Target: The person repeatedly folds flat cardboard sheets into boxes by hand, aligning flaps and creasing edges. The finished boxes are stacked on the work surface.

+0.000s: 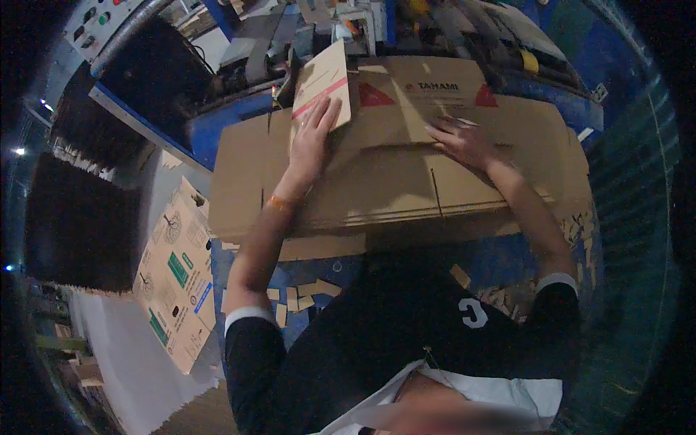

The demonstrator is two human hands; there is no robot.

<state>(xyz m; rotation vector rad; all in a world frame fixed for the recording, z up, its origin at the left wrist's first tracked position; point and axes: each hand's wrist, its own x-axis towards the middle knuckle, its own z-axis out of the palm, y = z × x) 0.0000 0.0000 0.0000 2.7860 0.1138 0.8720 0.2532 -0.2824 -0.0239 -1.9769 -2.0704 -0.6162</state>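
A stack of flat brown cardboard box blanks (pixel 377 177) with red and black print lies in front of me on a blue machine table. On its left part a cardboard flap (pixel 319 83) with a red stripe stands raised and tilted. My left hand (pixel 313 138) lies against this flap, fingers stretched out and thumb hidden. My right hand (pixel 464 143) rests on the top blank, right of its middle, with fingers extended and slightly blurred. A small pale patch shows by its fingertips; I cannot make out what it is.
Beyond the stack is a machine (pixel 275 51) with belts and rollers. A control panel (pixel 94 25) with buttons is at the far left. A printed cardboard sheet (pixel 177 279) leans at left. Small cardboard scraps (pixel 304 296) lie on the blue surface near my body.
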